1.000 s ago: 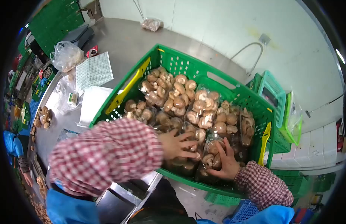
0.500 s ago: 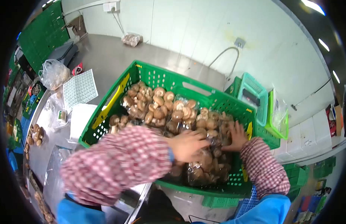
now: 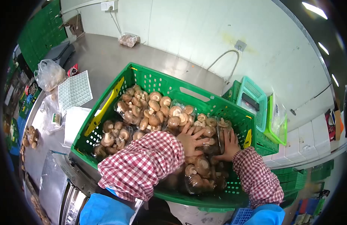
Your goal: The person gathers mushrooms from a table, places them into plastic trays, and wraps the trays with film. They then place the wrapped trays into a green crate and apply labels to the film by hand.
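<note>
— Since the crate fills the middle of the scene, give us its edges first!

— Green sides all round! Past the far rim, a strip of table runs up to the wall. On the left, a white sheet lies just beside the crate. Over on the right it's tighter: the teal basket and the lime basket stand near the far right corner.

— And room inside?

— There's a dark gap at the near right, between the packs and the crate's right side, plus a slim band along the far side. Left is crowded with wrapped mushrooms!

— Now the hands!

— Left hand: fingers fanned wide, back up, over the packs right of centre. Right hand: just beside it, nearer the right side, fingers spread too, pointing far!

— Any grip?

— Neither is closed round a pack. How firmly they press, I can't tell.

— And the packs around them?

— The middle pack shows between the hands, the near pack lies just on their near side, and the rest spread left!
</note>
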The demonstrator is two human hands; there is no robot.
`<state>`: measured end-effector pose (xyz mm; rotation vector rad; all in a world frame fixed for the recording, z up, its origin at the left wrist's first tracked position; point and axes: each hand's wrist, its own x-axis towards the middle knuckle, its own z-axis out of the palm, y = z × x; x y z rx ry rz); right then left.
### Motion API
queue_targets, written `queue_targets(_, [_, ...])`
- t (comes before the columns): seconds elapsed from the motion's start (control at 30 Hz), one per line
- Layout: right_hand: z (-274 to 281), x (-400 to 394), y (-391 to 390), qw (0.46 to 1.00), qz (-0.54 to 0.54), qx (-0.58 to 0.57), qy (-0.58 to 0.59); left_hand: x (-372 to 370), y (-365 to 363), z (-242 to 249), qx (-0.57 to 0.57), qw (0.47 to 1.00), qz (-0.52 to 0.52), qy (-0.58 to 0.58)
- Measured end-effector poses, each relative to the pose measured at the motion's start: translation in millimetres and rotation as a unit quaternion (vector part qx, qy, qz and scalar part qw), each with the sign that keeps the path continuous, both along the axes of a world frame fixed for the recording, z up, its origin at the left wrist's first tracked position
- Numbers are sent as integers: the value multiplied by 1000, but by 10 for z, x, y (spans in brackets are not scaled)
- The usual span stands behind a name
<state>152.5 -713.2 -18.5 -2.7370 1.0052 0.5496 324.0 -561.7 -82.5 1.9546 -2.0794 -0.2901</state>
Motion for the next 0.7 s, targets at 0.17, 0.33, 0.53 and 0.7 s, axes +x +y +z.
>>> queue_targets(0.17, [26,2,1,997,7,-15,-70,-659,451,436,-110,973,-153,136])
queue_targets(0.33, [309,94,212,984,-20,-160,-71,-690,576,266,-18,951,-301,-67])
queue_targets(0.53, [-591,251,276,950,-28,-301,79,-714,594,195,-16,948,-312,-54])
queue_targets(0.7, [285,220,141,991,69,-40,105,-412,434,441,-129,965,-105,203])
